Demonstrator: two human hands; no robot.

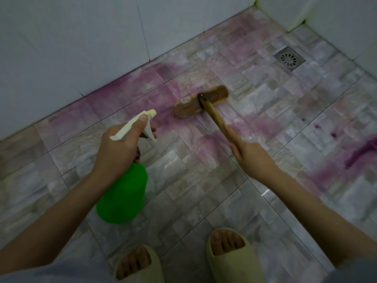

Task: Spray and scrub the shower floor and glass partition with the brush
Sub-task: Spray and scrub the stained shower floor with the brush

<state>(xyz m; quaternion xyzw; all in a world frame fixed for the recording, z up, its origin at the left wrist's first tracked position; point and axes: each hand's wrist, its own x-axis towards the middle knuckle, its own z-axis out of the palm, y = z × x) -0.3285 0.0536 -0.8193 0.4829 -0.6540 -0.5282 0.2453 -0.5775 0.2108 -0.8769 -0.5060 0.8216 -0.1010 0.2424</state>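
My left hand (120, 148) grips the neck of a green spray bottle (124, 195) with a cream trigger head (140, 124), thumb on top, nozzle pointing at the floor ahead. My right hand (248, 154) holds the wooden handle (215, 117) of a scrub brush, whose wooden head (201, 101) rests flat on the tiled shower floor (204, 180). Pink-purple stains (142, 88) spread over the tiles along the wall and around the brush head. No glass partition is in view.
White wall tiles (81, 37) border the floor on the left and far side. A square metal drain (289, 58) sits at the far right corner. Darker purple streaks (361, 154) mark the right side. My feet in pale slippers (226, 254) stand at the bottom.
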